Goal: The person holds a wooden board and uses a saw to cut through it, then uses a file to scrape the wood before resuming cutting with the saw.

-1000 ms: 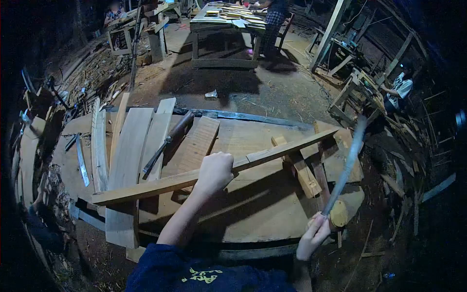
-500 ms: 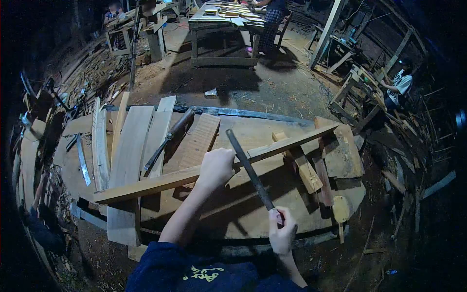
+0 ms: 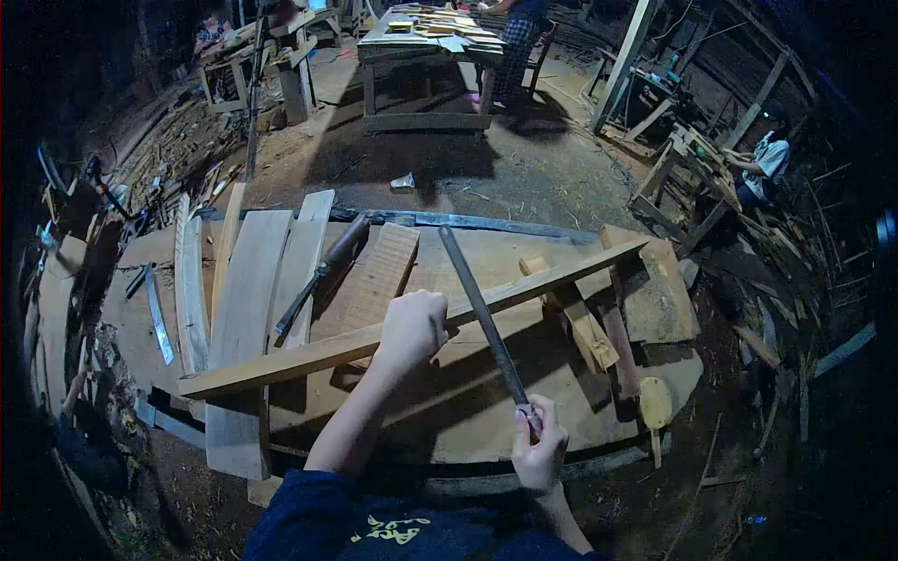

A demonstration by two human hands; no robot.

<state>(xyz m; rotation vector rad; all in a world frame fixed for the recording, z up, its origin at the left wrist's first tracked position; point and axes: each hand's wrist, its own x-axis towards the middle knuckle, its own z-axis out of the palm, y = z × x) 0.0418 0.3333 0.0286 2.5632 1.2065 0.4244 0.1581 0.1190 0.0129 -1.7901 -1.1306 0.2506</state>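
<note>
A long strip of wood (image 3: 309,359) lies slantwise over the bench, its right end up on other blocks. My left hand (image 3: 414,325) is wrapped round the strip near its middle in a fist. In my right hand (image 3: 541,451) is the handle of a long dark metal file (image 3: 482,313). The file points away from me and crosses over the strip just right of my left hand. Beneath the strip are a ridged board (image 3: 382,271) and a short wood block (image 3: 585,332).
Wide planks (image 3: 248,327), a chisel-like tool (image 3: 309,294) and a curved metal strip (image 3: 159,316) lie left on the wooden workbench (image 3: 468,430). A round wooden paddle (image 3: 656,404) is at the right. Beyond stand a table of wood pieces (image 3: 426,122) and people at other benches.
The file has slid farther forward across the strip, its tip now higher in view. My left hand keeps its grip on the strip. The view has shifted slightly.
</note>
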